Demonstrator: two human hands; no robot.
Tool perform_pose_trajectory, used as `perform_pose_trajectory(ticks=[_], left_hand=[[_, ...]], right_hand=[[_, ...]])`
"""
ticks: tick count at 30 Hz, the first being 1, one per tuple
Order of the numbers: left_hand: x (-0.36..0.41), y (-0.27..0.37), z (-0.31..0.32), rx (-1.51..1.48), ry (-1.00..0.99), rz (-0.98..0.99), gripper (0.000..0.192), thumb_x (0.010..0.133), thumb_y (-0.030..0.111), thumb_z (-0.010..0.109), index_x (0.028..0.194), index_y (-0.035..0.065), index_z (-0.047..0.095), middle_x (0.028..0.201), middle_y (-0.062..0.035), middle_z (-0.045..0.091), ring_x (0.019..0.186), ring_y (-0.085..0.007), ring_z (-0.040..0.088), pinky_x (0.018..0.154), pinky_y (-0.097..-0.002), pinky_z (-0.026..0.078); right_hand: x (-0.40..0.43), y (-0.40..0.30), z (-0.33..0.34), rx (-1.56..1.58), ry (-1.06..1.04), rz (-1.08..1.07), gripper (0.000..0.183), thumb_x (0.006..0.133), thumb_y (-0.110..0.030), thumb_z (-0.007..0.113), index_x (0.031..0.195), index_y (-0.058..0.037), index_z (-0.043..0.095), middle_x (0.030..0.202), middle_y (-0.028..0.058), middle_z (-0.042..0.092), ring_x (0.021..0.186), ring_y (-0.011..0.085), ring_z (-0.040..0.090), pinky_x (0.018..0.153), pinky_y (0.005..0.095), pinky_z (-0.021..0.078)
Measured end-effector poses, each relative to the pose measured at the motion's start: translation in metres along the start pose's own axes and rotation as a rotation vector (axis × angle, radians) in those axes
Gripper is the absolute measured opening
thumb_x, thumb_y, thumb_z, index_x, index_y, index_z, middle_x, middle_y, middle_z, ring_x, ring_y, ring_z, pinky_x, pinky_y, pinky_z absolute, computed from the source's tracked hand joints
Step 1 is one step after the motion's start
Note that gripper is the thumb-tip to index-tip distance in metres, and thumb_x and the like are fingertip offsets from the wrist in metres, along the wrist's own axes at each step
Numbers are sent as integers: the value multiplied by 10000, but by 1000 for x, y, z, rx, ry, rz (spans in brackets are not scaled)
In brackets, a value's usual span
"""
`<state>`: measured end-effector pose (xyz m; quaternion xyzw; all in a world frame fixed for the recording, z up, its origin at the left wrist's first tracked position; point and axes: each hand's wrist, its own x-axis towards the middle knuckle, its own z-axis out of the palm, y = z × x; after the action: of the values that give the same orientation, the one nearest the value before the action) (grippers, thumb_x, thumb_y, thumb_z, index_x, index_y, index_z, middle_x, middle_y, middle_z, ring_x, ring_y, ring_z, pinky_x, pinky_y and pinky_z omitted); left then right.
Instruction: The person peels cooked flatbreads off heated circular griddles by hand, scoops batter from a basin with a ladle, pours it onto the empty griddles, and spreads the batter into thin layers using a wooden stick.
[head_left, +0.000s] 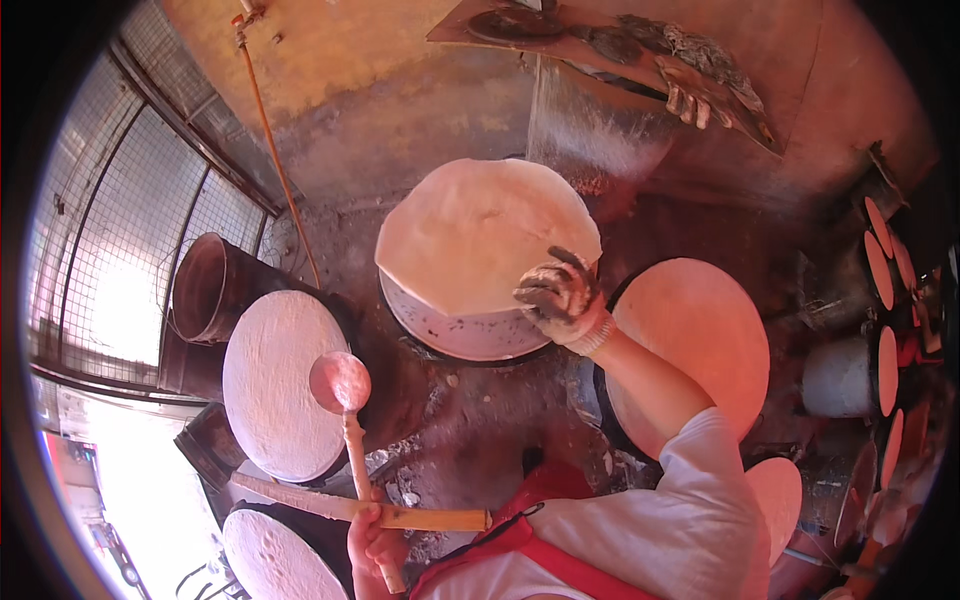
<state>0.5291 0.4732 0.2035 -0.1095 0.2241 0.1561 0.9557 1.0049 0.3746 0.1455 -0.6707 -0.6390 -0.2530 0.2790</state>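
My right hand (561, 300), in a stained knit work glove, pinches the right edge of a large thin sheet of flatbread dough (487, 225). The sheet overhangs the back of a round griddle (480, 336), whose speckled surface shows at the front. My bare left hand (377, 536) grips a ladle (341, 382) by its wooden handle, together with a long wooden paddle or scraper (442, 519) crossing it. The ladle's bowl overlaps the edge of the left round griddle (281, 386), covered with a pale layer.
Another round griddle (690, 345) stands at the right, one (277, 559) at the lower left. Metal drums (202, 289) lie near the mesh window. A wall shelf (495, 34) holds a glove (686, 94). More drums with round tops stand far right.
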Motion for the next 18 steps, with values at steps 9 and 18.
perform_pose_trajectory(ticks=[9, 18], left_hand=[[2, -7, -3, 30, 7, -30, 270, 1009, 118, 408, 1231, 88, 557, 555, 53, 366, 361, -49, 333, 307, -219, 270], [-109, -51, -70, 204, -63, -180, 275, 1010, 115, 402, 1222, 69, 571, 607, 27, 488, 358, -47, 343, 307, -214, 318]], right_hand=[[-10, -44, -46, 174, 47, -64, 286, 686, -222, 725, 971, -203, 721, 1057, -6, 663, 1012, 228, 623, 946, 467, 495], [-89, -232, -303, 222, 286, 962, 215, 800, -184, 772, 959, -64, 692, 894, 71, 698, 816, 162, 655, 764, 291, 518]])
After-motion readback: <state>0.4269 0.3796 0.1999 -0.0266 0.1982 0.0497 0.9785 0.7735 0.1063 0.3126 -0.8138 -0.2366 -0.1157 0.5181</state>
